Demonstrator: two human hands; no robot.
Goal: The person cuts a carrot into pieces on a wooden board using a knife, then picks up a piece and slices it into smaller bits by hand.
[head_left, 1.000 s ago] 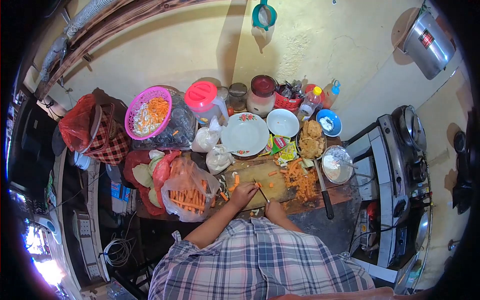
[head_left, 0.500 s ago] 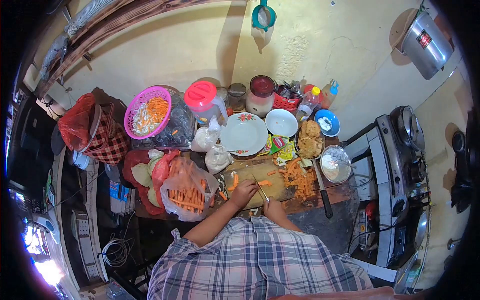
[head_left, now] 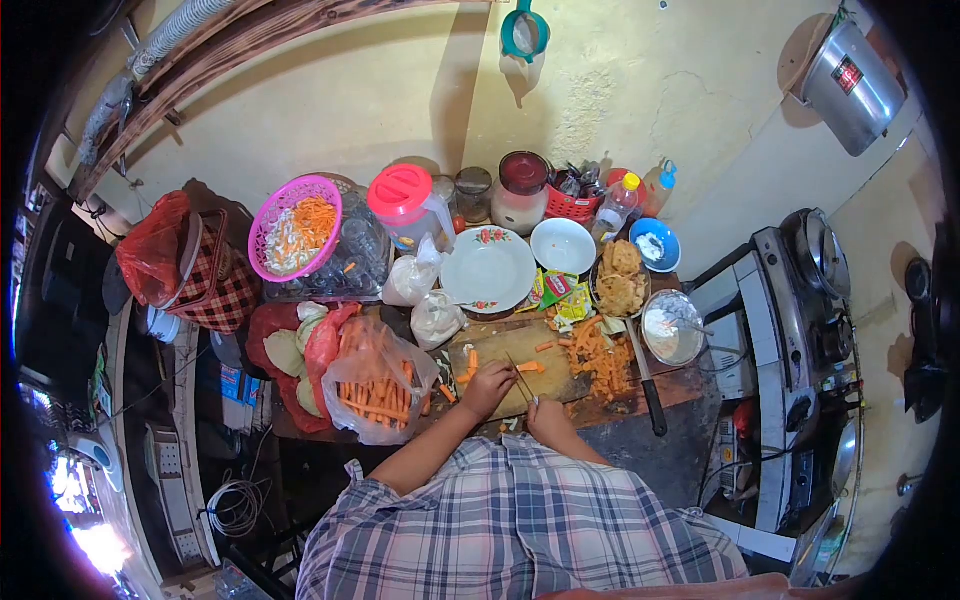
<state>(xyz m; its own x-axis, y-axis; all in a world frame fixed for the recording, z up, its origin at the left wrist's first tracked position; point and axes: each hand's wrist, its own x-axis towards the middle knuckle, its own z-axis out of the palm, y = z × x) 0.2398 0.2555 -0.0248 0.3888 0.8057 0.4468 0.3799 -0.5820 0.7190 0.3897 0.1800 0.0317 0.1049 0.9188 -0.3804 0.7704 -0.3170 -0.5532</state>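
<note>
On the cutting board, carrot piece held down by curled left hand, knife gripped by right hand, bag of carrots crowded beside, carrot heap at right.

A pink basket of shredded carrot and cabbage sits at the back left of the counter, beside a pitcher with a red lid. A jar with a dark red lid stands against the wall, near a small red basket and a yellow-capped bottle. In front lie a floral plate, a white bowl, a blue bowl and a dish of fried pieces. A metal bowl holds a spoon (its contents look white). A black-handled knife lies just beside it. A clear bag of carrot sticks touches a red bag of cabbage. A stove stands to the right, and a teal strainer hangs on the wall.
</note>
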